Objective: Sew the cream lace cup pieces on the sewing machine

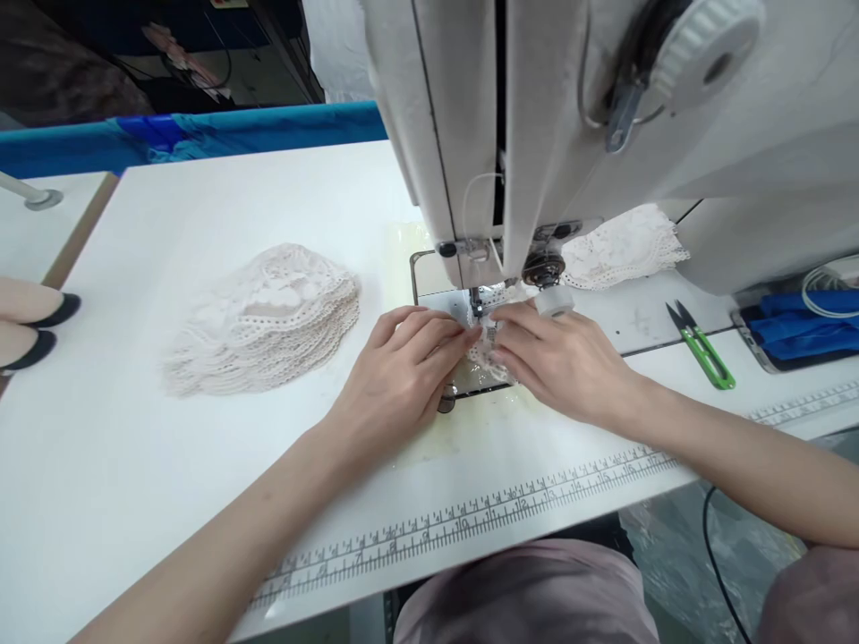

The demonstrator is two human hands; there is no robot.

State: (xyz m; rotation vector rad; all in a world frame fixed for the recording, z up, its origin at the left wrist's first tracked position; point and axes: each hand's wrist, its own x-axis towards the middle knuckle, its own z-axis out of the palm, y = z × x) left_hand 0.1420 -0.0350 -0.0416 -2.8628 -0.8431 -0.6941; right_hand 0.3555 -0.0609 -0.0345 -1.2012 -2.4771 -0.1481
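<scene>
A piece of white lace (495,351) lies under the presser foot (476,304) of a sewing machine (456,107). My left hand (409,367) lies at the left of the needle, its fingers drawn together and the tips at the lace's edge; whether they pinch it is hidden. From the right, my right hand (564,353) grips the lace close to the foot with bent fingers. More lace (624,246) lies behind the machine's needle end, to the right. Left of my hands sits a fanned stack of lace pieces (288,313).
Green thread snips (701,344) lie right of my right hand, near a phone with blue cloth (798,322) on it. A printed ruler (463,523) runs along the table's front edge. At the far left are black-tipped, skin-toned shapes (33,326).
</scene>
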